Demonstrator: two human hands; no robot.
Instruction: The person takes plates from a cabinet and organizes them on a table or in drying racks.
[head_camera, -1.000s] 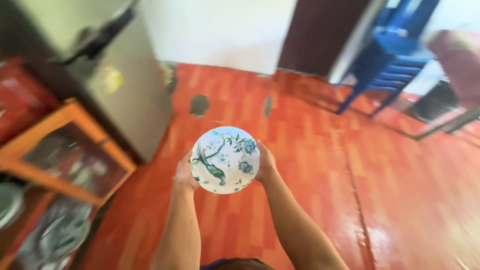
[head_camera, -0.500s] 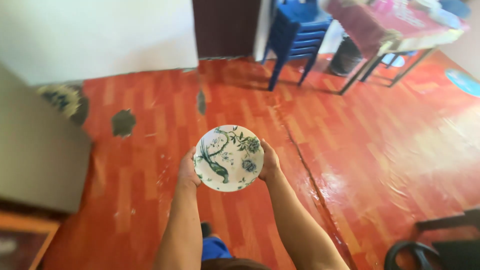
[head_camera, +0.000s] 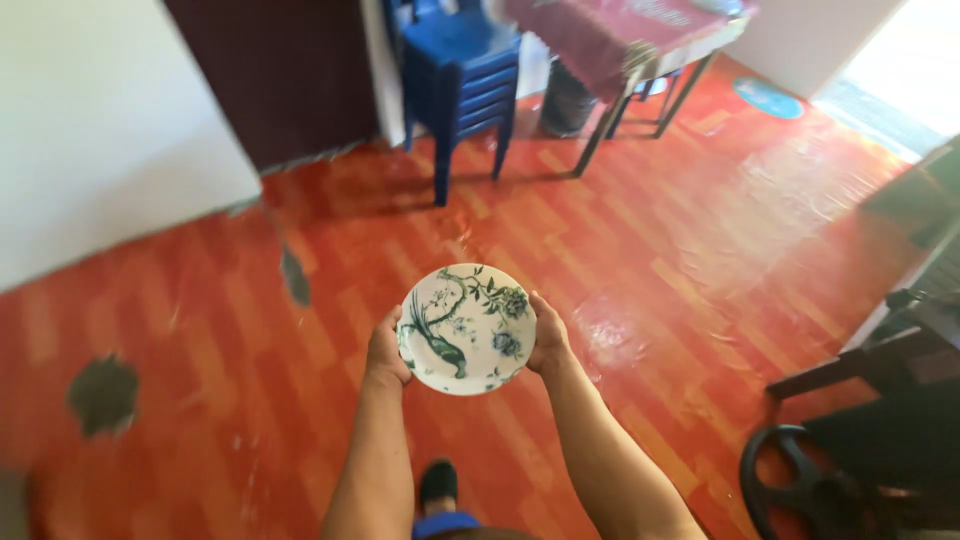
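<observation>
Left hand (head_camera: 385, 352) and right hand (head_camera: 549, 340) grip floral plate (head_camera: 466, 328) by its rim over red floor (head_camera: 700, 230); stacked blue chairs (head_camera: 458, 75) and table (head_camera: 620, 35) far ahead, black wheel (head_camera: 805, 490) near right.

The scene is bright, lit by daylight that enters from the upper right of the frame, where the doorway is overexposed to almost white. The glossy red floor (head_camera: 700, 260) shows strong glare patches in the centre right and the upper right. Under the blue chairs (head_camera: 460, 70) lies a soft dark shadow. The plate (head_camera: 466, 328) in the centre is rather sharp and evenly lit. The left part and the lower edges are blurred, and the lines bend near the corners as with a wide lens.
</observation>
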